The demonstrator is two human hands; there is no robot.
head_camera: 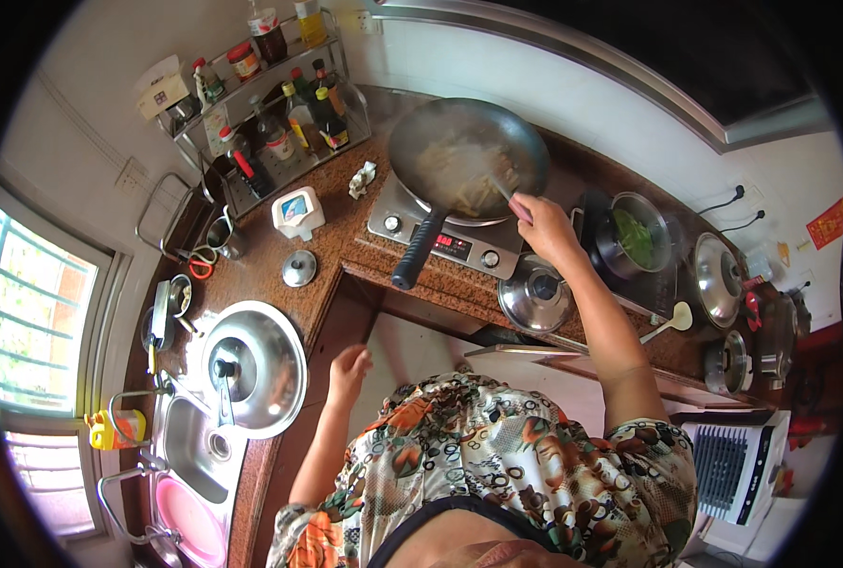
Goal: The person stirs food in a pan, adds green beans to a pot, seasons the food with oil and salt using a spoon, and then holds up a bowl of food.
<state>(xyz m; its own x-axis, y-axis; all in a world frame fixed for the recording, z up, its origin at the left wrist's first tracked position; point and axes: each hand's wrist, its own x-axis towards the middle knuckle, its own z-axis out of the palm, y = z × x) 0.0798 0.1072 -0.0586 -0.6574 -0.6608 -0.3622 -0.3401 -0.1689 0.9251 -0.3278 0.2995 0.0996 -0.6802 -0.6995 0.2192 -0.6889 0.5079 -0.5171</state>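
Note:
My right hand grips the reddish handle of a metal spatula, its far end down among the food. Pale, strip-like food fills the bottom of a dark wok, partly blurred by steam. The wok sits on an induction cooker with a lit red display, and its black handle points toward me. Away from the wok, my left hand hangs loosely curled before the counter edge, with nothing visible in it. How far its fingers are closed is unclear.
A lidded steel pot and a pot of green leaves stand right of the cooker. A white ladle lies nearby. On the left are a large domed lid, the sink, scissors and a bottle rack.

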